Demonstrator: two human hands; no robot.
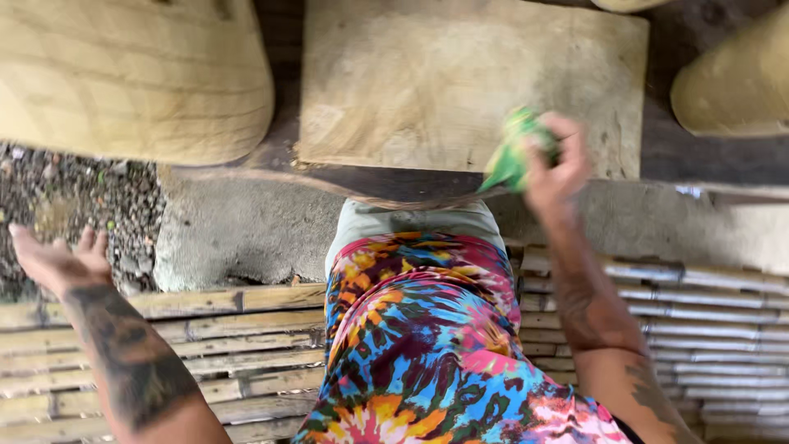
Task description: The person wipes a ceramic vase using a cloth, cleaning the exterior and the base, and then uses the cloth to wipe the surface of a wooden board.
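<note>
My right hand [555, 161] is closed around a green cloth or sponge [511, 153] at the near edge of a pale wooden board [427, 74]. My left hand [56, 256] is held out to the left with its palm up and fingers spread, holding nothing, above gravel and the edge of a bamboo platform. My lap, covered in a bright tie-dye cloth [423, 337], fills the lower middle of the view.
A large light wooden piece [131, 78] lies at the top left. A rounded yellowish wooden piece [735, 82] sits at the top right. Bamboo slats [246, 345] form the platform under me. Grey gravel [74, 197] and a concrete slab [238, 230] lie below.
</note>
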